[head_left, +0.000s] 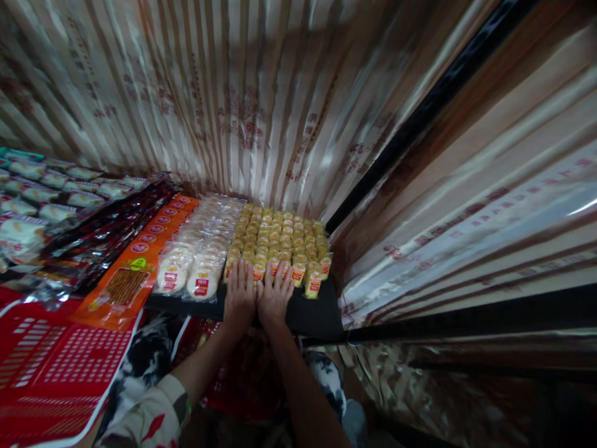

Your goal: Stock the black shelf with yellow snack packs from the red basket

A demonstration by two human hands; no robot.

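Rows of small yellow wrapped snacks (275, 233) with red-and-white labels stand on a black shelf (314, 317). My left hand (240, 295) lies on the front row at its left part, fingers stretched out. Right beside it, my right hand (274, 295) touches the same front row with its fingers spread. Neither hand is wrapped around a packet. One yellow packet (314, 283) juts out in front of the others, to the right of my right hand. Left of my hands, round white crackers (203, 283) in clear wrappers fill two columns.
An orange snack pack (133, 267) hangs over the shelf front, above a red plastic basket (69, 367). Dark shiny packs (112, 236) and white packets (41, 193) lie farther left. Behind rises a pleated printed sheet (261, 118); a black post (396, 149) stands at the right.
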